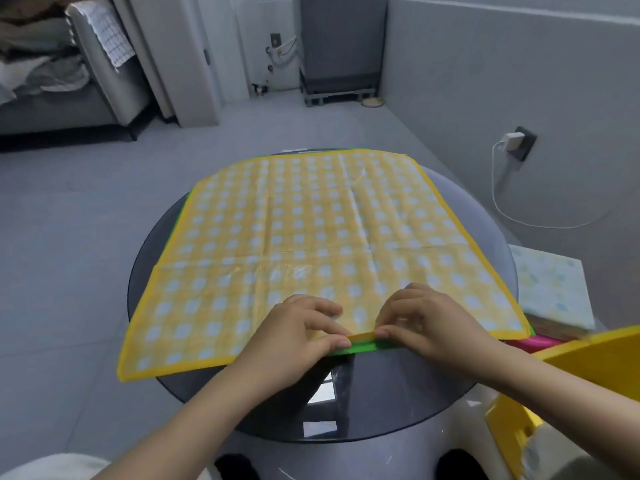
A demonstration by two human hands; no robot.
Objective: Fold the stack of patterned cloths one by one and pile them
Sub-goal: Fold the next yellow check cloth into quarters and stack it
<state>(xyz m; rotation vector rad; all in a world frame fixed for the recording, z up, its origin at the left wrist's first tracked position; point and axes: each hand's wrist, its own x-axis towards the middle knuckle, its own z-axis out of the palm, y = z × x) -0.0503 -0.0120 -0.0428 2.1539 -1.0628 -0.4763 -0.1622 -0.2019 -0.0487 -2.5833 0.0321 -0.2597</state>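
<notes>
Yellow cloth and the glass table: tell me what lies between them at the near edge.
Head view: a green cloth lies between the yellow cloth and the table. Its edge peeks out just below the fingertips of both hands.

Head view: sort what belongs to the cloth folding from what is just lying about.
Job:
yellow checked cloth, pinched at its near edge by left hand and right hand
green cloth beneath it
folded pale cloth

Lying about:
charger
sofa
</notes>
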